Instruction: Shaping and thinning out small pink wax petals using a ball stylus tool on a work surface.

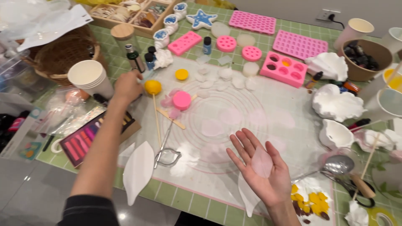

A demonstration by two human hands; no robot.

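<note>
The right hand point(261, 167) is lying open, palm up, cradling a thin pale pink petal point(262, 162) that looks light and fragile, best lifted by its edge, while the left hand point(127, 86) is closing on a small bottle point(149, 60).

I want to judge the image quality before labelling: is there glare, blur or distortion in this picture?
Head view: even indoor light with soft shadows; a small glare spot on the grey floor at the bottom left; the left hand is slightly motion-blurred, while the open right hand with a pale translucent petal is fairly sharp; the table edges bend a little from the wide lens.
</note>
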